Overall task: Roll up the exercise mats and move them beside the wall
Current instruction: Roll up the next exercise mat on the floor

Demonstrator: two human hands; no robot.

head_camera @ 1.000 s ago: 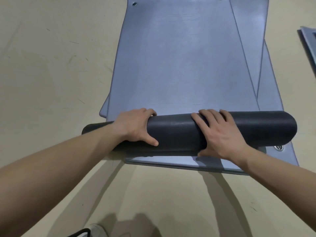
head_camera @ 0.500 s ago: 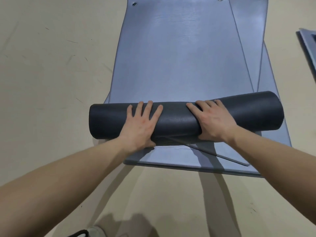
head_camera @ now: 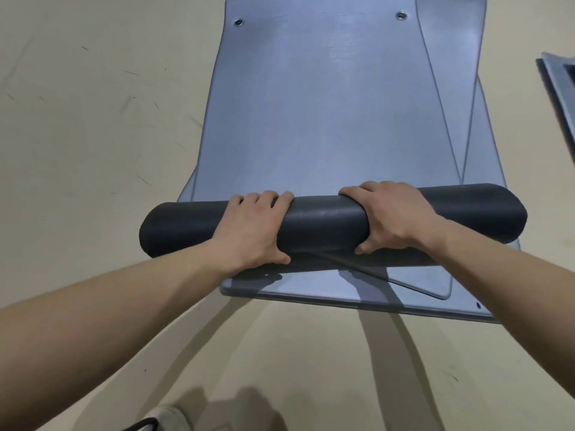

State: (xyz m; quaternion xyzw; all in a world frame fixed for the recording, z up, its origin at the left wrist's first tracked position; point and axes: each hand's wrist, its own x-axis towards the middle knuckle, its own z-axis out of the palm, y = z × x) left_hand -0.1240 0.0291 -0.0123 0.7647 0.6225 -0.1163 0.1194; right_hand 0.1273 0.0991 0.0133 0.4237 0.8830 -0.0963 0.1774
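A blue-grey exercise mat (head_camera: 317, 113) lies on the floor, its near end wound into a dark roll (head_camera: 326, 223) lying crosswise. My left hand (head_camera: 255, 228) grips the roll left of centre, fingers curled over the far side and thumb on the near side. My right hand (head_camera: 392, 219) grips it right of centre the same way. Under this mat lie other blue-grey mats (head_camera: 473, 88), their edges showing at the right and at the near end. Two metal eyelets sit at the top mat's far end.
Beige floor (head_camera: 93, 119) surrounds the mats. The corner of another mat (head_camera: 560, 82) shows at the right edge. My shoe (head_camera: 168, 418) is at the bottom of the view.
The roll has moved farther along the mat and grown thicker. My hands went from flat on top of it to fingers curled over its far side.
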